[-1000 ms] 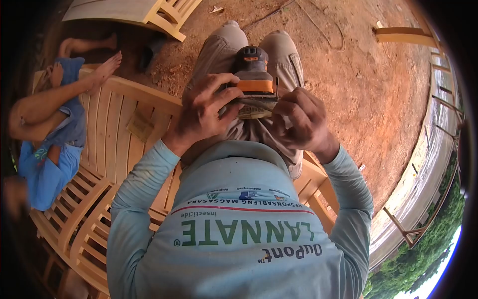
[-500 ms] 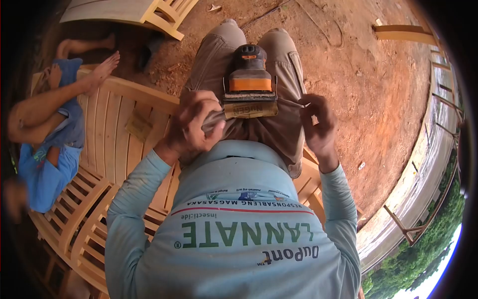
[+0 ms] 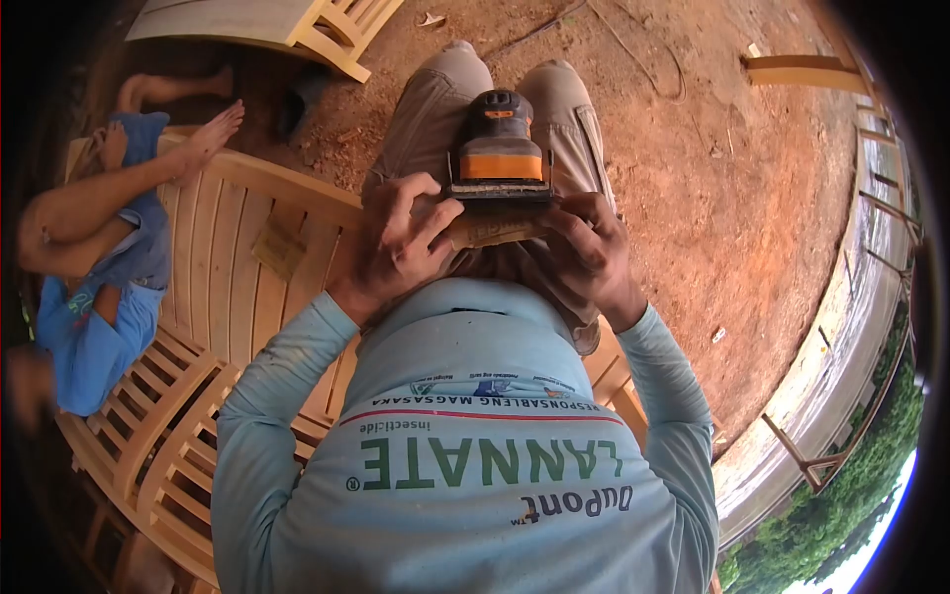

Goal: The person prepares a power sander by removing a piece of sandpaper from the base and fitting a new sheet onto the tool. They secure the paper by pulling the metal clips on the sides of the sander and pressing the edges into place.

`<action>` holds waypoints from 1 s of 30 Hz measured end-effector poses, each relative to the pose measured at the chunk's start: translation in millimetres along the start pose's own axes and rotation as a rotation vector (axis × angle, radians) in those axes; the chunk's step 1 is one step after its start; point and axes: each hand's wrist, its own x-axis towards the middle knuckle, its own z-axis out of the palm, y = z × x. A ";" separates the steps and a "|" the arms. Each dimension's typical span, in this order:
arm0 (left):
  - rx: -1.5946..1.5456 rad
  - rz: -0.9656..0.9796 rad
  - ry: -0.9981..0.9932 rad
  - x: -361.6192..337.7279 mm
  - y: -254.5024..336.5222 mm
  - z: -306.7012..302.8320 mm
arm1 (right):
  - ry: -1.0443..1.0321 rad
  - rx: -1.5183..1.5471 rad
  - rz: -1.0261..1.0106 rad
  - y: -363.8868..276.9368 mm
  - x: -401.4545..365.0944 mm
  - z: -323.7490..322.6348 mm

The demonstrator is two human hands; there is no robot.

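A palm sander (image 3: 501,148), dark with an orange band, lies on my lap between my thighs, its flat pad turned toward me. A brown sheet of sandpaper (image 3: 492,232) with faint printing on its back sticks out along the pad's near edge. My left hand (image 3: 401,238) is closed at the sheet's left end, thumb and fingers bent against it. At the opposite end, my right hand (image 3: 590,247) pinches the sheet near the pad's right corner. Parts of both fingertips are hidden.
Beside me on the left is a slatted wooden bench (image 3: 213,267) with a brown piece of paper (image 3: 278,249) on it. A person in blue (image 3: 104,337) sits there, legs bent. More wooden furniture (image 3: 327,35) stands ahead, and bare soil (image 3: 722,218) lies to the right.
My right hand has moved left and up from the trouser leg to the sandpaper's right end. My left hand has shifted slightly right, onto the left end. The sheet now looks tilted.
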 end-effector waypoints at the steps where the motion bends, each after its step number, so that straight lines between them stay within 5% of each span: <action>1: 0.018 0.045 0.041 8.7 3.0 -4.7 | 0.029 0.077 0.061 -5.2 4.2 -1.2; 5: -0.040 0.154 0.058 18.1 -0.8 -9.2 | 0.146 0.236 0.190 -19.6 16.5 -0.4; 21: -0.238 0.021 0.094 66.8 0.0 -13.9 | 0.367 0.855 0.631 -5.1 20.3 10.9; 30: -0.272 -0.019 0.108 62.7 -1.4 -13.2 | 0.340 0.755 0.602 0.8 19.7 15.1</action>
